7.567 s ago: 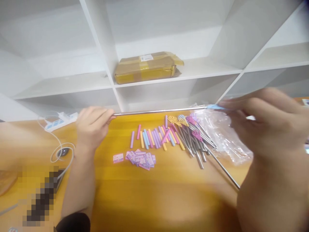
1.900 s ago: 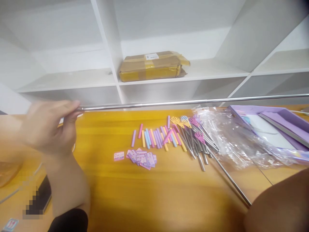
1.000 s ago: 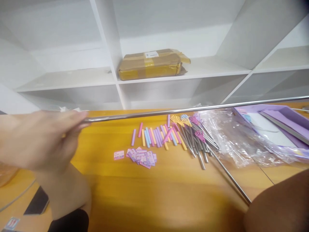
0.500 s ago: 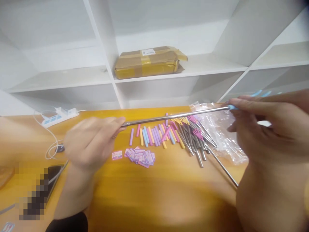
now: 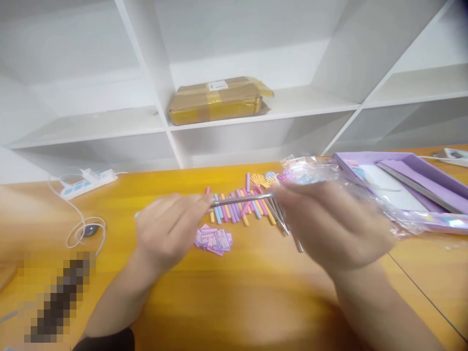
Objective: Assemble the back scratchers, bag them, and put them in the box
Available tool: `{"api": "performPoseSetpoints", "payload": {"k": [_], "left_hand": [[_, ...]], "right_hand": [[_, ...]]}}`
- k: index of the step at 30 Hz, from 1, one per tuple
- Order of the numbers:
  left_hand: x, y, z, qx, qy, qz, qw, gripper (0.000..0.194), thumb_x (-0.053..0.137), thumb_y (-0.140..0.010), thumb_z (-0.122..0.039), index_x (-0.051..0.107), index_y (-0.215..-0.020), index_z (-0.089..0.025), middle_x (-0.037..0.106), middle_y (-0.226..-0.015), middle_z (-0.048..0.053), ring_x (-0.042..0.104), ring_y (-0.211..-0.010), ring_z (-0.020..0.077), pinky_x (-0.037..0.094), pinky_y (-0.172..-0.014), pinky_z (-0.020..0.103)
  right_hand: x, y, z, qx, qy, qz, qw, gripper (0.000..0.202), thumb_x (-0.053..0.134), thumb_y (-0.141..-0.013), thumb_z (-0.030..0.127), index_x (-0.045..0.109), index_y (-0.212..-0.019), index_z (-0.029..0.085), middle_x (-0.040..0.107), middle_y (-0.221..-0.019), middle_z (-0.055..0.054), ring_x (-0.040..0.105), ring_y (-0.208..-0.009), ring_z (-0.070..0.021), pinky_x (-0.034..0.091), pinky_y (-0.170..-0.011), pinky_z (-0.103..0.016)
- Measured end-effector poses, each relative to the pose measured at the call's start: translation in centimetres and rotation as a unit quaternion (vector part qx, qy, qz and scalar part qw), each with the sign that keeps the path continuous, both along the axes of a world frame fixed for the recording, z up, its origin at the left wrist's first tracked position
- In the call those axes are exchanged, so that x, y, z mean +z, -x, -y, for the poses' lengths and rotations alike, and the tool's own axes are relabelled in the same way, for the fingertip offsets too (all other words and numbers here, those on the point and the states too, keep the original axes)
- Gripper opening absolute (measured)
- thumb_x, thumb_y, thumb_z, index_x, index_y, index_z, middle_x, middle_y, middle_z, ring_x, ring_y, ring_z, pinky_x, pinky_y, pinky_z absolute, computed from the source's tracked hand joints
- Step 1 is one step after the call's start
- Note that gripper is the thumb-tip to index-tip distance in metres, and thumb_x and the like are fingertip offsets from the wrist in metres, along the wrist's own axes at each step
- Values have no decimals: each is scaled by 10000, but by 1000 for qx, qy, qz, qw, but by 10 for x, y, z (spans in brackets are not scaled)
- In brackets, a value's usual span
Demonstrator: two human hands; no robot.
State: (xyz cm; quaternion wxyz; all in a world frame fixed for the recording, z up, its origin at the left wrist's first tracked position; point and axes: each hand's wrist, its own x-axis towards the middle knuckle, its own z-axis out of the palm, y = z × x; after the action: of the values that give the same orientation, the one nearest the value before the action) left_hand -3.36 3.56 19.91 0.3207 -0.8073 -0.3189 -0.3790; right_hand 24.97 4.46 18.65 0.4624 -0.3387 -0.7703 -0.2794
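A metal telescopic back scratcher [image 5: 242, 199] runs level between my two hands over the table. My left hand [image 5: 166, 231] is closed round its left part, and a bit of light blue shows at the outer side of that fist. The right end is gripped in the closed fingers of my right hand [image 5: 329, 224], which hide its head. Beyond the rod lie coloured sleeves [image 5: 234, 209] in a row and a heap of small printed cards [image 5: 215, 240]. Hand-shaped scratcher heads [image 5: 260, 180] and metal rods [image 5: 280, 219] lie partly hidden behind my right hand.
A purple box [image 5: 435, 178] holding flat pieces stands at the right, with clear plastic bags [image 5: 310, 168] beside it. At the left are a power strip [image 5: 87, 183] and a white cable [image 5: 71, 234]. A taped parcel [image 5: 219, 102] sits on the white shelf [image 5: 303, 105] behind.
My right hand has moved left, closer to my left hand, and the rod showing between them is much shorter. The purple box now shows at the right.
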Motion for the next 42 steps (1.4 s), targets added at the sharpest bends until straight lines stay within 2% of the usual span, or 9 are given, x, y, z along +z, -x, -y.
{"api": "performPoseSetpoints", "payload": {"k": [3,7,11,21,27,32,38,40,42], "left_hand": [[-12,-11,3,-17,28,-36,999,382,757,-886,-22,704,-1235,-168,838,-968,35,733,-728,184,536,-622,344],[-16,-15,1,-19,47,-55,997,346,749,-899,-29,693,-1224,-131,829,-981,42,729,-762,184,521,-620,343],[-11,-10,0,-24,70,-67,995,287,718,-928,-45,693,-1193,-152,821,-985,23,685,-726,171,493,-612,338],[-10,-12,0,-32,94,-69,993,418,628,-970,-10,661,-1342,-195,814,-1015,23,695,-753,157,467,-614,309],[-8,-7,-4,-39,133,-64,988,436,598,-993,-27,657,-1350,-270,805,-989,-17,682,-734,132,482,-634,274],[-2,-1,-10,-42,142,-72,986,560,565,-988,14,607,-1447,-305,788,-934,-40,667,-723,126,458,-613,265],[9,28,-16,-27,118,-55,991,595,588,-992,-13,609,-1483,-350,798,-1001,-6,680,-772,141,482,-675,280],[13,50,-24,-9,74,-36,997,582,612,-990,-30,641,-1455,-378,806,-1001,-7,684,-781,152,473,-680,295],[17,79,-35,22,-3,-19,1000,543,631,-984,-37,693,-1393,-389,817,-972,-18,660,-745,155,446,-672,307]], "right_hand": [[-11,27,10,21,-15,42,999,188,604,-991,54,715,-1117,136,746,-1059,-63,641,-748,-81,480,-587,-222],[-20,43,7,20,41,15,999,221,540,-1002,19,686,-1115,141,733,-963,-7,597,-666,-31,432,-544,-194],[-20,41,4,34,49,22,998,170,562,-1015,35,671,-1116,118,722,-937,-11,601,-678,-35,430,-564,-211],[-16,39,3,33,77,43,996,162,644,-988,64,690,-1133,116,712,-945,-13,597,-716,-61,436,-600,-248],[-16,35,5,16,79,3,997,164,688,-954,64,685,-1047,199,678,-870,39,574,-693,-37,391,-565,-235],[-8,25,5,19,81,-17,996,143,684,-962,60,678,-983,201,683,-872,36,577,-688,-30,387,-573,-234],[14,6,-6,2,23,-64,998,184,750,-883,31,696,-911,205,659,-818,23,569,-704,-60,428,-620,-226],[17,-14,-22,-3,-56,-95,994,220,795,-819,14,717,-895,206,657,-783,18,553,-672,-67,426,-633,-237],[16,-50,-44,-24,-115,-131,984,223,841,-761,35,736,-862,204,634,-713,19,537,-635,-70,397,-624,-248]]}}
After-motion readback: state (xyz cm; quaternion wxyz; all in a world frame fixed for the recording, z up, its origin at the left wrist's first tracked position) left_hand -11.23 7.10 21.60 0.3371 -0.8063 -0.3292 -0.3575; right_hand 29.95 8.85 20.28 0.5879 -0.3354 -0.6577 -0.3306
